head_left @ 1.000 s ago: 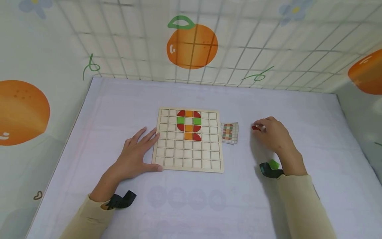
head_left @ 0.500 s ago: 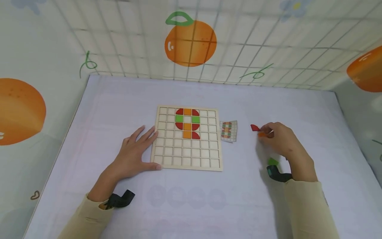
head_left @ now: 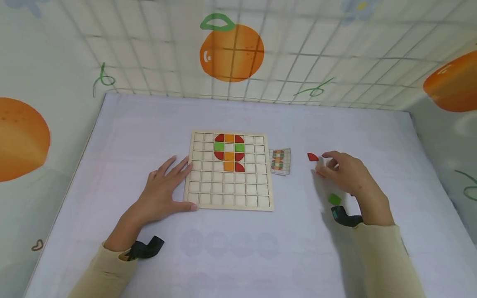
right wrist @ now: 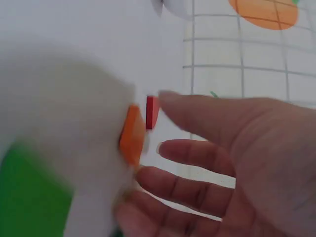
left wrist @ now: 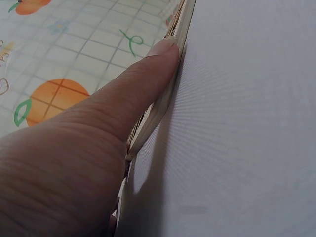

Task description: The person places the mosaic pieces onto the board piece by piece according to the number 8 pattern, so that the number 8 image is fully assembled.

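Note:
A square wooden grid board (head_left: 228,199) lies mid-table with red quarter-round, orange and green tiles in its upper cells. My left hand (head_left: 158,194) rests along its left side, fingers spread and straight, thumb at the lower left corner. In the left wrist view a digit (left wrist: 133,91) lies against the board's edge (left wrist: 160,111). Right of the board, my right hand (head_left: 344,174) is low over the table, fingertips apart. Close by those fingertips are an orange tile (right wrist: 132,136), hidden in the head view, and a red quarter-round tile (head_left: 312,157).
A small printed pattern card (head_left: 280,161) lies against the board's right side. Beneath the right wrist there is a green tile (head_left: 334,199), large and blurred in the right wrist view. Fabric walls with printed oranges (head_left: 232,53) enclose the pale tabletop (head_left: 231,256).
My right hand has let go of the red tile, which now lies on the table, and has drawn back a little. The left hand stays at the board.

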The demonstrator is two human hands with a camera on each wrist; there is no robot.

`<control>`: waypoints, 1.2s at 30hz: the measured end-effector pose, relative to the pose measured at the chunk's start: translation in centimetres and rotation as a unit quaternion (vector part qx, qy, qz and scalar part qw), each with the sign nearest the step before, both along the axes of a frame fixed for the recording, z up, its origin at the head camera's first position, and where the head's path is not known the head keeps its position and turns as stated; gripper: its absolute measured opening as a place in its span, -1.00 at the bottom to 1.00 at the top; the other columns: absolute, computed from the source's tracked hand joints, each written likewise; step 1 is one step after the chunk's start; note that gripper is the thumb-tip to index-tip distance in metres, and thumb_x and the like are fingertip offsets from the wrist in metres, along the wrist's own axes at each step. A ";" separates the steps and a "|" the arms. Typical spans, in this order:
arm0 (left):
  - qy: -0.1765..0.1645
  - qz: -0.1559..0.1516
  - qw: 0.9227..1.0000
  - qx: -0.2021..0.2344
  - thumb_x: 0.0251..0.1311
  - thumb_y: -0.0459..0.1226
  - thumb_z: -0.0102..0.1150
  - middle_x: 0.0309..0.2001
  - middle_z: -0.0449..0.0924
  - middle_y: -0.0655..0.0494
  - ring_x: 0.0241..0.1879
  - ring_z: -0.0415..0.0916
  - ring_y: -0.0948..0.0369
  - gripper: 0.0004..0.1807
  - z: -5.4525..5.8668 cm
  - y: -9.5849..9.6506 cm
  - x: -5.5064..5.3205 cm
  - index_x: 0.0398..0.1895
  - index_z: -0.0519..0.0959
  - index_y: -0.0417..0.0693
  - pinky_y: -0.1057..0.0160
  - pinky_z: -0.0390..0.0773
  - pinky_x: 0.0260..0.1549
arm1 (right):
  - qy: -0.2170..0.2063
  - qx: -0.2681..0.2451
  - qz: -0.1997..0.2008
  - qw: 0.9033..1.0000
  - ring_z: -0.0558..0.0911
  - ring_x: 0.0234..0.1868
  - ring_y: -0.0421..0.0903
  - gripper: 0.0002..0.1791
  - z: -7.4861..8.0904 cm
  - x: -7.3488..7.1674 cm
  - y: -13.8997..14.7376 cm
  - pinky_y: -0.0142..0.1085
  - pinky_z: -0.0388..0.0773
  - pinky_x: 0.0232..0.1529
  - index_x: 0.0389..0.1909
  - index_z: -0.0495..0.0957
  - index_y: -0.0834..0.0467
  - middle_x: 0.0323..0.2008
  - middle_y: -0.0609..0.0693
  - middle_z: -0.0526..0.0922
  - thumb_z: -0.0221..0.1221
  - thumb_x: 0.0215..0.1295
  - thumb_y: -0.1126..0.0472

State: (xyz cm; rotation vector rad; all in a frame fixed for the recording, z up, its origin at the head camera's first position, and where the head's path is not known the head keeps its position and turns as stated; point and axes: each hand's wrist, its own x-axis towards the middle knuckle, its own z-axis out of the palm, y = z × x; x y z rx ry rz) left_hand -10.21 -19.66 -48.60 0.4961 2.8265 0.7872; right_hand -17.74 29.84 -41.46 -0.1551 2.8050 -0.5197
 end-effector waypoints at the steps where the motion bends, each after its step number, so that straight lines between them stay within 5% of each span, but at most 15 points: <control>1: -0.001 0.002 1.000 0.001 -0.03 0.25 0.57 0.70 -0.15 0.25 0.66 -0.39 -0.01 0.29 0.0 -0.2 0.0 0.71 0.05 0.14 -0.22 0.01 0.34 | 0.004 0.002 0.005 1.000 0.58 -0.07 0.23 -0.44 -0.2 -0.6 -0.5 0.11 0.56 -0.12 0.29 0.48 0.34 -0.05 0.30 0.63 0.21 0.52 0.00; 7: -0.009 0.005 1.000 0.008 -0.02 0.21 0.58 0.70 -0.15 0.27 0.66 -0.41 0.01 0.27 -0.2 -0.5 0.0 0.70 0.07 0.13 -0.21 -0.01 0.37 | 0.001 -0.012 -0.001 1.000 0.54 -0.10 0.21 -0.66 -0.6 -3.0 -2.6 0.03 0.48 -0.15 0.09 0.54 0.33 -0.09 0.28 0.60 0.22 0.50 0.16; 12: -0.007 0.009 1.000 0.009 -0.03 0.20 0.60 0.70 -0.13 0.26 0.66 -0.40 0.01 0.26 0.0 -0.4 0.0 0.70 0.10 0.11 -0.20 -0.01 0.38 | -0.005 -0.034 -0.010 0.999 0.55 -0.06 0.22 -0.71 -0.4 -3.1 -3.1 -0.01 0.52 -0.16 0.02 0.53 0.35 -0.05 0.28 0.60 0.24 0.47 0.21; 17: -0.006 0.005 1.000 0.009 -0.03 0.20 0.60 0.70 -0.12 0.25 0.66 -0.40 0.02 0.26 0.2 -0.4 -0.1 0.69 0.11 0.10 -0.20 0.00 0.38 | 0.048 -0.058 -0.006 0.997 0.59 -0.16 0.14 -0.82 1.0 -2.5 -5.2 -0.10 0.55 -0.26 -0.06 0.58 0.29 -0.15 0.22 0.66 0.24 0.47 0.25; 22: -0.008 0.007 1.000 0.004 -0.02 0.20 0.59 0.70 -0.12 0.25 0.66 -0.40 0.03 0.26 0.6 -0.6 -0.3 0.69 0.11 0.11 -0.18 0.02 0.37 | 0.076 -0.101 0.099 0.987 0.61 -0.17 0.07 -0.91 3.0 -2.5 -11.6 -0.06 0.56 -0.18 -0.11 0.65 0.25 -0.20 0.12 0.70 0.23 0.47 0.33; 28: -0.010 0.000 1.000 -0.002 -0.01 0.25 0.56 0.70 -0.12 0.25 0.66 -0.38 0.02 0.26 0.6 -0.5 -0.5 0.70 0.09 0.12 -0.19 0.04 0.37 | 0.021 -0.131 0.247 0.960 0.64 -0.16 -0.01 -0.92 2.1 -3.8 -19.6 -0.13 0.62 -0.05 -0.12 0.68 0.23 -0.20 0.02 0.71 0.26 0.45 0.38; 36: -0.008 -0.005 1.000 -0.005 -0.01 0.30 0.52 0.70 -0.14 0.30 0.66 -0.40 0.06 0.27 0.4 -0.6 -0.6 0.70 0.07 0.16 -0.15 0.03 0.38 | -0.013 -0.112 0.307 0.945 0.65 -0.14 -0.05 -0.89 -0.2 -4.8 -23.9 -0.17 0.61 0.01 -0.12 0.73 0.20 -0.18 -0.01 0.73 0.27 0.44 0.36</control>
